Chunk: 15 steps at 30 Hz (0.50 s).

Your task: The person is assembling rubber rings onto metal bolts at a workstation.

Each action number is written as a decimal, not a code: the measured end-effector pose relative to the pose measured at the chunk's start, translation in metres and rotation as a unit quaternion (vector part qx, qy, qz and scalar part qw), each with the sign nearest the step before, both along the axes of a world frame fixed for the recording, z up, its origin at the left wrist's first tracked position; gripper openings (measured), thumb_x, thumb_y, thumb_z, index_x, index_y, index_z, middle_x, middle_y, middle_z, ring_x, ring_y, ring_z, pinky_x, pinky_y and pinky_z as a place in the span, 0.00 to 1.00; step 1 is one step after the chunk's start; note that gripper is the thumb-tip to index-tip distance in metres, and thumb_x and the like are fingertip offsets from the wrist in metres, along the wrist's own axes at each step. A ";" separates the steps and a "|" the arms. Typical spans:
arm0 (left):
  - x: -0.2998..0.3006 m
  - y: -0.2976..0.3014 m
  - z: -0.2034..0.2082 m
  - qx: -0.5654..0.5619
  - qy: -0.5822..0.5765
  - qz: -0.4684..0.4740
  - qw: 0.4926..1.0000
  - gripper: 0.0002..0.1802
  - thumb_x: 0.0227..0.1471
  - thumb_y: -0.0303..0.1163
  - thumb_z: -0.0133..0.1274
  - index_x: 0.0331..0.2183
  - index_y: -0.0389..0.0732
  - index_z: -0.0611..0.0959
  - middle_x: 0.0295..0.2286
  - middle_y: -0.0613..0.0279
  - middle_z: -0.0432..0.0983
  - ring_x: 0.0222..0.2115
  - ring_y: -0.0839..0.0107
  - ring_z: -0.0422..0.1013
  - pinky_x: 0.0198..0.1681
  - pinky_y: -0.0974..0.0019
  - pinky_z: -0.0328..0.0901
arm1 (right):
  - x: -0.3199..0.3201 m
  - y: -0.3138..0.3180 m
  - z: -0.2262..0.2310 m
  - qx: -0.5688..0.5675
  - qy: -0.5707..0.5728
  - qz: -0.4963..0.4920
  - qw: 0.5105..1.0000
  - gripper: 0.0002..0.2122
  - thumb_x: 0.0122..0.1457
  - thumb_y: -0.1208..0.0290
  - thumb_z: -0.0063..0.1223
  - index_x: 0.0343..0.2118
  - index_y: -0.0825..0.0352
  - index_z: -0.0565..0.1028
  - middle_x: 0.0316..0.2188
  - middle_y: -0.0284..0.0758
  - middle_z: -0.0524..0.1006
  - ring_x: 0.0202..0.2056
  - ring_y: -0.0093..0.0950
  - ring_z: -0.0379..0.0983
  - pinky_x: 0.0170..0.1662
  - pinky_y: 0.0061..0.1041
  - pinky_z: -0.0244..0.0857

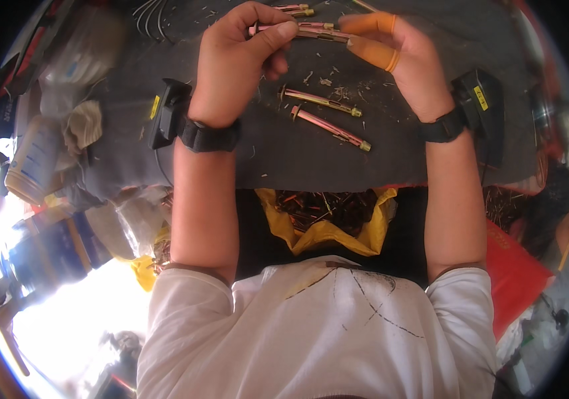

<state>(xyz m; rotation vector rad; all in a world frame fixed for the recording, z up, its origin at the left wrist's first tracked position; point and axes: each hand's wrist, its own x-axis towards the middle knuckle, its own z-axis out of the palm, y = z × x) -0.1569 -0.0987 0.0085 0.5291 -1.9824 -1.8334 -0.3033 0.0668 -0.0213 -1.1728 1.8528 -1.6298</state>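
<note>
We see the left hand pinching the long bolts between thumb and fingers, at the far side of the dark cloth. The right hand has orange finger covers; its thumb and finger sit a bit apart at the bolts' right ends, and we cannot tell if they grip. We think a bolt could slip and drop if the left pinch gets loose, or if the smooth covers slide. Two loose bolts lie slanted, nearer to us, and a low wrist could bump them. If they roll over the near edge, they may fall toward the yellow bag just below. More bolts lie just past the left hand, so reaching far is tight. We have more room to the left, up to the wires, and over the near cloth.
</note>
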 end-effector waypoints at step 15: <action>-0.002 -0.008 -0.028 -0.496 -0.088 0.015 0.863 0.15 0.40 0.33 0.62 0.34 0.41 0.82 0.35 0.58 0.75 0.41 0.58 0.70 0.40 0.57 0.67 | 0.004 0.002 0.005 0.150 0.070 -0.086 0.982 0.08 0.56 0.73 0.56 0.38 0.68 0.79 0.33 0.33 0.80 0.35 0.19 0.75 0.40 0.16 0.65</action>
